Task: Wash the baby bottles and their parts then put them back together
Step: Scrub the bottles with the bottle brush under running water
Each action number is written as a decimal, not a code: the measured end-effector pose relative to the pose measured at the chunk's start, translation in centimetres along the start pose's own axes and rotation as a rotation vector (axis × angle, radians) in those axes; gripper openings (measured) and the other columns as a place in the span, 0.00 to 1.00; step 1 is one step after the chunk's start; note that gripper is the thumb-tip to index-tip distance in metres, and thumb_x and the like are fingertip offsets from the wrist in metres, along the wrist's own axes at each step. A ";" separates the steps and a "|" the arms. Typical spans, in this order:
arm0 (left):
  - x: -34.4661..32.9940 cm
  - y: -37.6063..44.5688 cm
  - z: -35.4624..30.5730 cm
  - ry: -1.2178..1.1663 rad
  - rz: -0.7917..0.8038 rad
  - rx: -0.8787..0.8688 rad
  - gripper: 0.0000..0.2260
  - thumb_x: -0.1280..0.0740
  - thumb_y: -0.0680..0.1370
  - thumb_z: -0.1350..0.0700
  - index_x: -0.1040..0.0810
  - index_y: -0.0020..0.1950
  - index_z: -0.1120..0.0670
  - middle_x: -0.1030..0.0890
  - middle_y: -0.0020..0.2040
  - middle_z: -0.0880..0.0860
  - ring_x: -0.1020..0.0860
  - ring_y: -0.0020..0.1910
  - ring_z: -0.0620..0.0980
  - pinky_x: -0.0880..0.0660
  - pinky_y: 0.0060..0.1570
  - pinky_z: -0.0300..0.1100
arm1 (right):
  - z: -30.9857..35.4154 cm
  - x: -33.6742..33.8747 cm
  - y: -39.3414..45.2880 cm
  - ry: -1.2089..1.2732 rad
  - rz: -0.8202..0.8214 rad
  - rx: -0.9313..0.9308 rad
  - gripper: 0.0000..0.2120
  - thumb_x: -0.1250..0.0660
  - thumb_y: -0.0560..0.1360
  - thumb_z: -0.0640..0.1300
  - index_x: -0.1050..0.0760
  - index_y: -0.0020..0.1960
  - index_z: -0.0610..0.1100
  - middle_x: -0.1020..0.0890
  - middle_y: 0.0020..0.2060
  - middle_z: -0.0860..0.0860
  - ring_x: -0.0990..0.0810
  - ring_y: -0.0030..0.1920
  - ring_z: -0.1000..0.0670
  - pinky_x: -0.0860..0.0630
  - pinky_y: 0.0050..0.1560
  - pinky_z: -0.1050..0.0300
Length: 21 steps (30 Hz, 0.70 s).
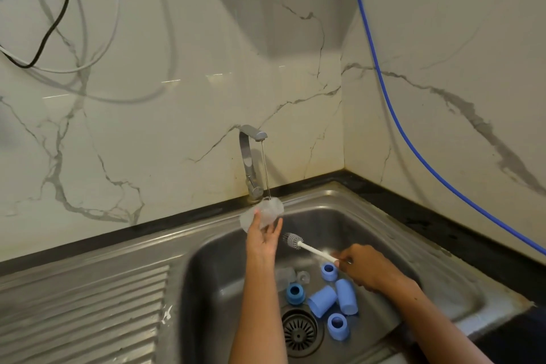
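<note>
Steel sink [369, 217]: clear, translucent bottle [267, 211].

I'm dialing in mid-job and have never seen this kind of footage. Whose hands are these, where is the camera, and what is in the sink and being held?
There is no machine here: a person works with two bare hands, and the single picture comes from a camera worn on their head, looking forward and down. The left hand holds a clear bottle under a thin stream from the tap. The right hand grips the white handle of a bottle brush, its bristle head pointing toward the bottle. On the floor of the steel sink lie blue rings and blue caps, plus some clear parts too faint to identify, near the drain strainer.
</note>
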State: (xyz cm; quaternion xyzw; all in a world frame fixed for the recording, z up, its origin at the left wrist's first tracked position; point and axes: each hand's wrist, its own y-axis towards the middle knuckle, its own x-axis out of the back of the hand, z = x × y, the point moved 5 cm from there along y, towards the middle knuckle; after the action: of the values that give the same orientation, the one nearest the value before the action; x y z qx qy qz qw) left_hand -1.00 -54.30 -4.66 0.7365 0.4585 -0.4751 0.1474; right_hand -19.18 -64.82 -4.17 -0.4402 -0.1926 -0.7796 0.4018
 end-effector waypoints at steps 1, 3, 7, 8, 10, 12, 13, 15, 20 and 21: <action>-0.7 0.6 -0.2 0.028 -0.008 -0.019 0.22 0.35 0.78 0.62 0.35 0.71 0.59 0.30 0.70 0.61 0.31 0.69 0.60 0.34 0.68 0.57 | -0.1 0.0 0.0 0.007 -0.001 -0.003 0.11 0.40 0.80 0.50 0.19 0.55 0.50 0.21 0.37 0.51 0.25 0.33 0.54 0.26 0.40 0.58; -2.1 1.0 -0.6 0.178 -0.001 -0.090 0.25 0.33 0.75 0.67 0.35 0.72 0.60 0.29 0.68 0.62 0.30 0.67 0.60 0.30 0.64 0.58 | -0.2 -0.1 0.2 0.007 0.003 -0.005 0.11 0.39 0.80 0.50 0.19 0.52 0.50 0.22 0.35 0.52 0.26 0.32 0.54 0.27 0.39 0.59; -2.5 0.6 -0.1 0.474 0.027 -0.213 0.29 0.32 0.71 0.73 0.33 0.70 0.57 0.27 0.64 0.59 0.28 0.64 0.59 0.26 0.60 0.55 | -0.3 -0.1 0.3 -0.005 0.020 -0.009 0.10 0.40 0.80 0.50 0.24 0.41 0.54 0.22 0.34 0.52 0.25 0.33 0.53 0.28 0.38 0.59; -2.7 0.6 -0.1 0.566 0.031 -0.231 0.29 0.32 0.70 0.73 0.33 0.68 0.56 0.27 0.62 0.58 0.28 0.62 0.58 0.25 0.59 0.54 | -0.3 0.0 0.3 -0.008 0.023 -0.007 0.11 0.39 0.80 0.50 0.26 0.39 0.55 0.23 0.32 0.52 0.26 0.32 0.53 0.28 0.37 0.59; -2.5 0.7 0.2 0.731 0.025 -0.284 0.28 0.32 0.69 0.74 0.31 0.63 0.53 0.28 0.60 0.55 0.28 0.60 0.55 0.23 0.49 0.47 | -0.4 0.0 0.3 -0.017 0.033 -0.009 0.12 0.39 0.80 0.49 0.25 0.39 0.55 0.24 0.30 0.53 0.26 0.31 0.53 0.30 0.35 0.59; -2.2 0.4 0.3 0.818 0.040 -0.310 0.27 0.33 0.68 0.75 0.31 0.59 0.49 0.28 0.59 0.53 0.29 0.57 0.52 0.26 0.40 0.39 | -0.5 -0.1 0.3 -0.038 0.047 -0.011 0.10 0.39 0.80 0.50 0.20 0.46 0.52 0.25 0.29 0.54 0.27 0.29 0.54 0.30 0.33 0.61; -2.0 0.4 0.3 0.825 0.045 -0.319 0.28 0.33 0.68 0.75 0.31 0.59 0.49 0.28 0.59 0.52 0.29 0.56 0.51 0.27 0.39 0.37 | -0.5 -0.1 0.2 -0.043 0.051 -0.013 0.10 0.39 0.80 0.49 0.19 0.50 0.51 0.25 0.29 0.54 0.28 0.28 0.55 0.31 0.32 0.62; -1.7 0.4 -0.3 0.783 0.037 -0.344 0.28 0.31 0.68 0.73 0.31 0.61 0.50 0.28 0.59 0.52 0.28 0.55 0.51 0.28 0.38 0.37 | -0.5 -0.2 0.2 -0.032 0.063 -0.016 0.10 0.39 0.80 0.49 0.20 0.51 0.51 0.26 0.29 0.53 0.29 0.26 0.55 0.31 0.29 0.62; -1.2 0.5 -1.1 0.594 0.022 -0.297 0.23 0.30 0.73 0.64 0.31 0.66 0.55 0.25 0.59 0.57 0.24 0.50 0.51 0.25 0.39 0.41 | -0.5 -0.4 0.2 -0.027 0.086 -0.023 0.07 0.40 0.80 0.49 0.23 0.49 0.53 0.26 0.30 0.52 0.30 0.27 0.55 0.31 0.28 0.63; -1.1 0.7 -1.1 0.547 0.019 -0.261 0.21 0.32 0.74 0.62 0.31 0.67 0.57 0.25 0.59 0.59 0.24 0.51 0.53 0.24 0.40 0.43 | -0.5 -0.4 0.2 -0.028 0.084 -0.023 0.07 0.40 0.80 0.49 0.23 0.48 0.53 0.26 0.30 0.52 0.30 0.26 0.55 0.31 0.28 0.64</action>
State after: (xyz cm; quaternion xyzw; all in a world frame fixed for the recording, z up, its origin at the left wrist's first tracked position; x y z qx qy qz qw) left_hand -0.01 -54.57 -3.30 0.8161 0.5314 -0.1948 0.1166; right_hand -19.14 -65.07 -4.80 -0.4636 -0.1704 -0.7578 0.4263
